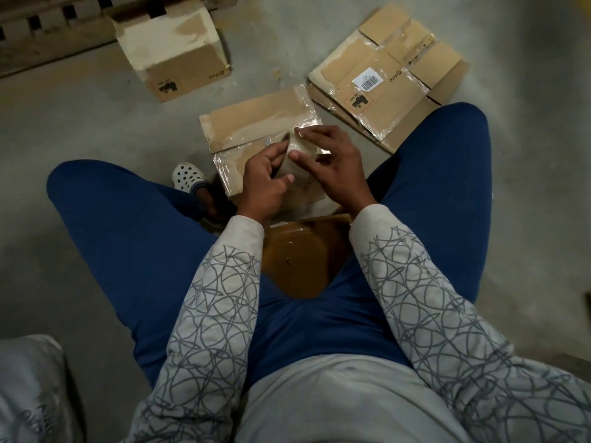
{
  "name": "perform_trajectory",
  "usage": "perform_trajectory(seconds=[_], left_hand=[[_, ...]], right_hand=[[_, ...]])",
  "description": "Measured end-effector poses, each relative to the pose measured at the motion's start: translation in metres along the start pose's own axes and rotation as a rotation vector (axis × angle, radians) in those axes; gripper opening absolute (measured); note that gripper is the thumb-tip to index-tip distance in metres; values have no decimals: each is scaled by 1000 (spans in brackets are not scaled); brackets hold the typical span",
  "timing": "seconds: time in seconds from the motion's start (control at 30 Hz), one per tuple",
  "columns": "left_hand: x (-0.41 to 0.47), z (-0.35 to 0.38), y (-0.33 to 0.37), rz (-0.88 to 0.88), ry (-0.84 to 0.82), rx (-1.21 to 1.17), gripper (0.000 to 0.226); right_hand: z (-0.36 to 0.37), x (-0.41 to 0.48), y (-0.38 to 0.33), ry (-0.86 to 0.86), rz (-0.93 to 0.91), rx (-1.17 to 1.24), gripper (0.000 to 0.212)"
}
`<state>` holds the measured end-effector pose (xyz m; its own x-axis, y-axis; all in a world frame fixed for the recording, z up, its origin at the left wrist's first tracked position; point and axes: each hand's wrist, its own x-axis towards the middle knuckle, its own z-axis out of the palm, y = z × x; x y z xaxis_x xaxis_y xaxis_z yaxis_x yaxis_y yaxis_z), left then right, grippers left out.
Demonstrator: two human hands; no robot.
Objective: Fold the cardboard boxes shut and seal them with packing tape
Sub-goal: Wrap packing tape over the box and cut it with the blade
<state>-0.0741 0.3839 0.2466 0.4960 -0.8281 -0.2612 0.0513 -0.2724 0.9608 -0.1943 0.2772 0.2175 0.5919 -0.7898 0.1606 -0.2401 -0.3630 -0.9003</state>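
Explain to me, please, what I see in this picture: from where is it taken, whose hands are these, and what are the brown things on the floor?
There is no machine here. The one picture comes from a camera worn on a person's head, looking down, so you see the person's own blue trousers and patterned grey sleeves. The person sits on a brown stool over a grey concrete floor. The left hand and the right hand together hold a roll of clear packing tape above a closed brown cardboard box that already carries shiny tape. Farther away on the left stands another brown box with a torn pale top. On the right lie flattened cardboard boxes in a stack, the upper one with a barcode label.
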Motion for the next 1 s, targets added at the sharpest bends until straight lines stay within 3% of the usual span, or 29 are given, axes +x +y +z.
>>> perform_trajectory(seconds=[0.23, 0.57, 0.8, 1.0], left_hand=[[-3, 2, 0, -46, -16, -159, 57], [-4, 2, 2, -53, -41, -94, 57], [-1, -3, -1, -92, -71, -79, 58], [2, -7, -2, -90, -103, -26, 59]], right_hand=[[-1, 1, 0, 196, -169, -77, 21], [-2, -1, 1, 258, -143, -124, 11], [-5, 1, 2, 211, 113, 39, 15], [-10, 2, 0, 112, 419, 340, 18]])
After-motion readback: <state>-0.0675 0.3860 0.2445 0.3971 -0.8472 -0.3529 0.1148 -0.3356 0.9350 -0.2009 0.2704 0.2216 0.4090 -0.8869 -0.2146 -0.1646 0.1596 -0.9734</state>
